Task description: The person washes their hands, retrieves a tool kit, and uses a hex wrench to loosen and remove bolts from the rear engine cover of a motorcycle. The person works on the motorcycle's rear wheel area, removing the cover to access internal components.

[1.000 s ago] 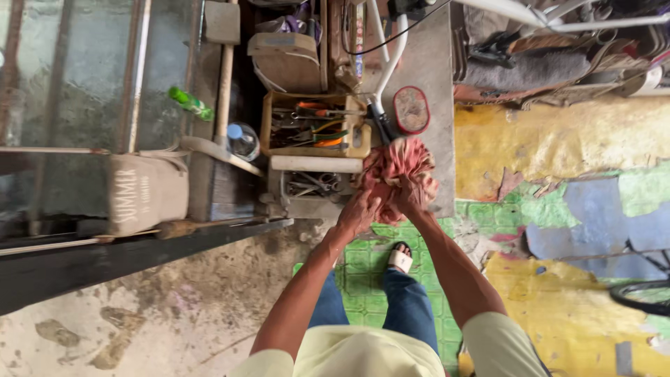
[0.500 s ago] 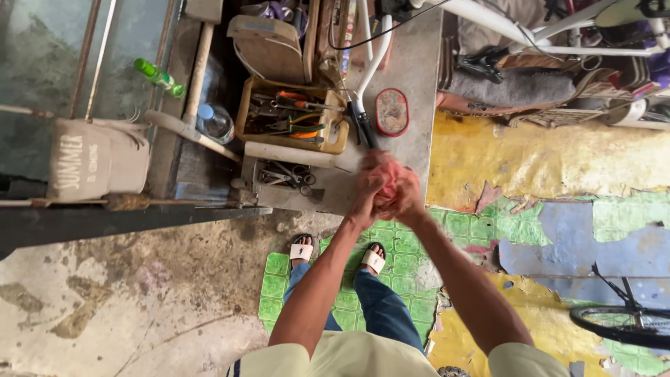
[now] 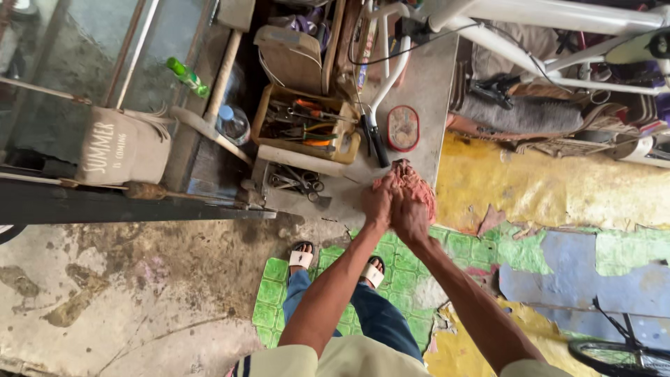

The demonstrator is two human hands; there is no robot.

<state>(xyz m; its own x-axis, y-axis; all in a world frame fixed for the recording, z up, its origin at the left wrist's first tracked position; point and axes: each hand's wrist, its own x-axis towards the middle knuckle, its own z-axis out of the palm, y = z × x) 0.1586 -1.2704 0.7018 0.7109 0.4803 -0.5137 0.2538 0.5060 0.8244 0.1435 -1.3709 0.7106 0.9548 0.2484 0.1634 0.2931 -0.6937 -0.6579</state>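
Left to right: cloth bag (image 3: 124, 148) hanging on the rail, green bottle (image 3: 187, 75) above it, clear bottle (image 3: 232, 124) beside a wooden tool box (image 3: 306, 126) full of pliers and screwdrivers, loose tools (image 3: 296, 180) on the surface (image 3: 433, 91) below the box. Then a black bike grip (image 3: 372, 143) and a round red tin (image 3: 403, 128) just beside it. My left hand (image 3: 377, 200) and right hand (image 3: 410, 213) are pressed together, both closed around a reddish rag (image 3: 413, 180) bunched between them, held over the front edge of the surface. Looks like I'm mid-wipe: the rag is wrung between my palms, not yet put down, and I can't tell how clean they are. My sandalled feet stand on a green mat (image 3: 401, 269). White bike frame (image 3: 530, 35) at right, wheel (image 3: 621, 352) at bottom right.
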